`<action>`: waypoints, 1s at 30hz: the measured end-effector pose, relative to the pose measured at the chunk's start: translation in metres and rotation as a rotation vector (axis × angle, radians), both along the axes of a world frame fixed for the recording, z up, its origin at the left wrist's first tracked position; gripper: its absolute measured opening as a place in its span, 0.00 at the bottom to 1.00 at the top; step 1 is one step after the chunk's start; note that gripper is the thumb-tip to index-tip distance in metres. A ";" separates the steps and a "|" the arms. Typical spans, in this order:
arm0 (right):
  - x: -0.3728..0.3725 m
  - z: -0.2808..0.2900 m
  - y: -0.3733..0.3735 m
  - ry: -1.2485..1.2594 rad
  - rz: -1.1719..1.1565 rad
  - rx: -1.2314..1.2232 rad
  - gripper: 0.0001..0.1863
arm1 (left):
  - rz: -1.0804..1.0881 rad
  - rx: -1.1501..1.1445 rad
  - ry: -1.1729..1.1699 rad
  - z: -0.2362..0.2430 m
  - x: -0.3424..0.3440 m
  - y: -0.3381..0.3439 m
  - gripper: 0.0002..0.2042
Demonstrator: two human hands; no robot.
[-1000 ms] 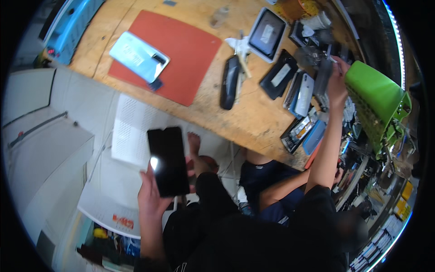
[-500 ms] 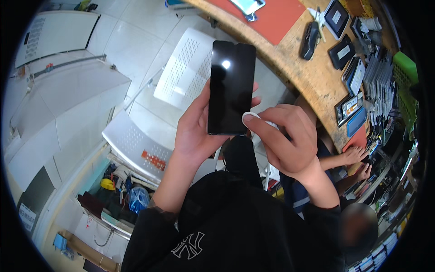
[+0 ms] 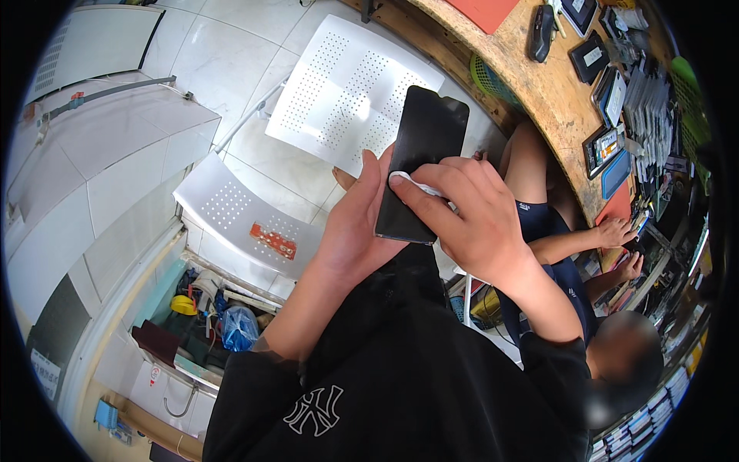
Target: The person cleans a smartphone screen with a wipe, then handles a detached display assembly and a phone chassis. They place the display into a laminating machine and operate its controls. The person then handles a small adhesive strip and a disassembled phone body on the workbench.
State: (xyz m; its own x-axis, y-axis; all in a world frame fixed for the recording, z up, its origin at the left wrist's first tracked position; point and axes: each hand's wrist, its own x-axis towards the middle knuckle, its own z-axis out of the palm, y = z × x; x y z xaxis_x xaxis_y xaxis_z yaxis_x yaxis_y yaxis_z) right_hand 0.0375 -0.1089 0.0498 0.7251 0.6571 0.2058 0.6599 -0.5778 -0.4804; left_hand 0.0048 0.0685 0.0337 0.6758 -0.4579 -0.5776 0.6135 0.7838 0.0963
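Observation:
A black smartphone [image 3: 431, 127], tilted with its dark glass face up, rests in my left hand [image 3: 354, 223]. The left thumb lies along the phone's left edge, and the other fingers are hidden beneath it. My right hand [image 3: 477, 212] reaches over the lower half of the phone. Between its thumb and fingers it pinches a small white cloth or tissue [image 3: 419, 183], pressed against the glass. The right hand covers part of the screen's right side.
A white perforated metal chair [image 3: 339, 85] stands beyond the phone. To the right, a wooden workbench [image 3: 531, 73] bears a red mat [image 3: 485, 11], a stack of thin phone parts [image 3: 647, 115] and an opened phone [image 3: 603, 148]. A seated co-worker's hand [image 3: 616, 231] is at the bench.
The right hand has slid the white cloth leftward and up across the phone's glass. Phone and left hand have shifted right and tilted; the bench appears further right and higher.

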 end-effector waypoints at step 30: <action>-0.027 0.013 -0.038 0.089 -0.127 0.018 0.22 | 0.049 -0.070 -0.016 -0.027 0.000 -0.011 0.30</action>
State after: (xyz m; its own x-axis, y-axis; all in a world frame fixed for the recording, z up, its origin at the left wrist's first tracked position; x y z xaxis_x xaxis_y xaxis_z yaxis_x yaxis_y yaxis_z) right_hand 0.0109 -0.1472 0.0629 0.8183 0.5556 0.1476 0.5361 -0.6449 -0.5447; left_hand 0.0045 0.0575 0.0071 0.7073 -0.4626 -0.5345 0.5728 0.8182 0.0498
